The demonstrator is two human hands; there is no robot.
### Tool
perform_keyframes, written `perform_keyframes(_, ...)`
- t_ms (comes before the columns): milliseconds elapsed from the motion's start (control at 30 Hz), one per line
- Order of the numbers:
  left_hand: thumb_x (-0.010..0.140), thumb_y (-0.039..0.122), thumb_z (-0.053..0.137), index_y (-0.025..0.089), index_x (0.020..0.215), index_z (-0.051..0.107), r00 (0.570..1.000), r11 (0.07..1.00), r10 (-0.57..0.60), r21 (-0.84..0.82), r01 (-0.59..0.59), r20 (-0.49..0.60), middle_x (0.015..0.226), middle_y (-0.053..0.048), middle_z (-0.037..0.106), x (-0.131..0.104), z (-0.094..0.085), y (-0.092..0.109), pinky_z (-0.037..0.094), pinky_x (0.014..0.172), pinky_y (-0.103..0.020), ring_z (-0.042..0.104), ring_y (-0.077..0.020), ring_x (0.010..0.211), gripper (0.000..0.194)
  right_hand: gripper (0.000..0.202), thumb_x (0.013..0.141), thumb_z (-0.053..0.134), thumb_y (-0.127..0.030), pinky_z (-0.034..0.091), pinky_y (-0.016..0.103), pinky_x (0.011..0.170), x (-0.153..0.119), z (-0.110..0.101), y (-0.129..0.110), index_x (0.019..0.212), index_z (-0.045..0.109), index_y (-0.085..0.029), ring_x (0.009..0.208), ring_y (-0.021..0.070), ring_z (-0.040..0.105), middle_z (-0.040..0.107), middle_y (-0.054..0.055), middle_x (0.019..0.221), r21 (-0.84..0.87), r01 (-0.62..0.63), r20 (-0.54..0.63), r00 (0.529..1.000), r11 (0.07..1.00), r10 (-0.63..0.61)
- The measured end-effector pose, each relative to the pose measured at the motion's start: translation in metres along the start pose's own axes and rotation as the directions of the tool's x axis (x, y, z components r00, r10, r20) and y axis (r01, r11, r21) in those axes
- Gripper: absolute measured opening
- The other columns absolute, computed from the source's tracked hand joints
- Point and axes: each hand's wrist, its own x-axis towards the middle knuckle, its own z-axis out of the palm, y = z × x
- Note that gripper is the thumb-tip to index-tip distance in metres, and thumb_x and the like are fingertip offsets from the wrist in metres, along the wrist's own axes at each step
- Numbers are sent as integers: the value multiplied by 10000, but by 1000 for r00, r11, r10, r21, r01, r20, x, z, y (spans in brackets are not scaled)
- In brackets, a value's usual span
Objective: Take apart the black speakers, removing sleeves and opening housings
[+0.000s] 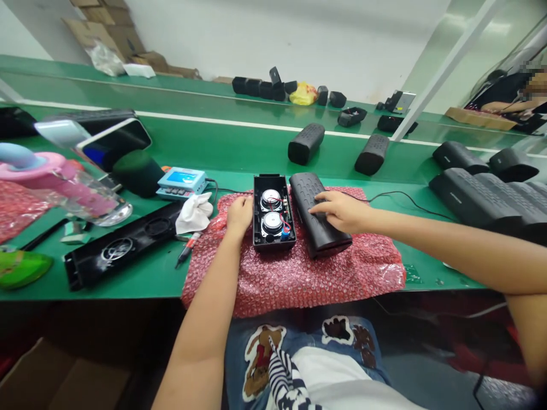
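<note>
An opened black speaker housing (274,242) lies on red bubble wrap (294,282), showing two round silver drivers and red and blue wires inside. My left hand (240,213) is against the left side of this housing, its fingers pressed together; what they grip, if anything, is hidden. Just to the right lies a closed black speaker (314,219), slightly slanted. My right hand (337,209) rests on its upper face with the fingers spread, not wrapped round it.
Left are a light blue device (182,181), white cloth (194,213), a marker-like tool (188,249), a long black panel (123,247) and a clear bottle (96,199). Black speakers (474,199) stand at right, others on the ledge behind. A thin cable runs rightward. A person sits far right.
</note>
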Motion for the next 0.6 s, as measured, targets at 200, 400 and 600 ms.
perform_keyframes(200,904,344,370,180,780,621,1000,1000,7,-13,-7,3,945,-100,718,0,0,1,445,846,-309,612,-241,931,324,980,800,648,-602,278,555,1165,7,19,-35,1568,222,-169,1461,440,222,151,239,1583,276,-416,-8,901,867,434)
perform_keyframes(400,893,343,370,185,743,582,1000,1000,23,-15,-23,4,924,-90,703,-2,-1,2,433,841,-303,596,-231,906,304,911,709,753,-392,349,488,1139,5,23,-34,1513,368,-204,1385,372,377,297,203,1511,363,-410,-58,886,837,459)
perform_keyframes(600,882,323,386,197,662,508,1000,1000,4,-13,-4,2,844,-79,679,0,-2,4,422,804,-297,565,-220,852,281,873,634,778,-285,321,487,1163,1,26,-32,1442,474,-154,1390,342,368,382,186,1472,433,-356,-195,860,828,472)
